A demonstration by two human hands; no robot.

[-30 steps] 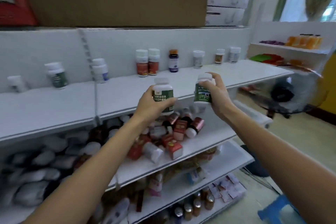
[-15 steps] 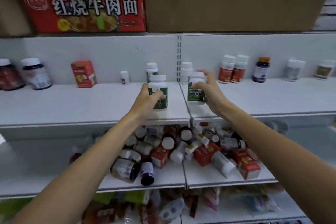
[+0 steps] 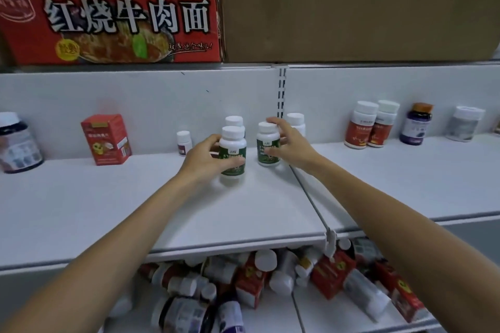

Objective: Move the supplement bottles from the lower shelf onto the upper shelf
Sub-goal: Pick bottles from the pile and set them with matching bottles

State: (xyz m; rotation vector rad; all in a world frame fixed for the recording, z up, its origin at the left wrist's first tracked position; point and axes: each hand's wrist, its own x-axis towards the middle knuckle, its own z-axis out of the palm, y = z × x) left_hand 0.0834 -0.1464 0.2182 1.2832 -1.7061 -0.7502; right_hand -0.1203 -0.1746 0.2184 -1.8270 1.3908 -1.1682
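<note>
My left hand (image 3: pixel 207 161) wraps its fingers and thumb round a green-label bottle (image 3: pixel 233 155), which is upright just left of centre frame. Blur hides whether its base touches the shelf. My right hand (image 3: pixel 293 150) holds a second green-label bottle (image 3: pixel 266 143) just to the right, with the thumb on the label and a fingertip over the cap. That one stands on the board.

Nearest me, at the bottom of the frame, the lower shelf (image 3: pixel 332 315) carries a heap of bottles and red boxes (image 3: pixel 257 276) lying on their sides. Above it the upper shelf (image 3: pixel 243 211) runs across the middle of the frame, and both held bottles are over its central stretch.

Behind them, against the back panel, stand two white-capped bottles (image 3: pixel 234 120). To their left are a small white bottle (image 3: pixel 184 142), a red box (image 3: pixel 107 138) and, at the left edge, a dark jar (image 3: pixel 17 143). At right stand two red-label bottles (image 3: pixel 359 127), a purple bottle (image 3: pixel 416 124) and a grey jar (image 3: pixel 466 127).

Farthest, along the top of the frame, sit a red noodle carton (image 3: pixel 108 21) and a brown carton (image 3: pixel 351 8).
</note>
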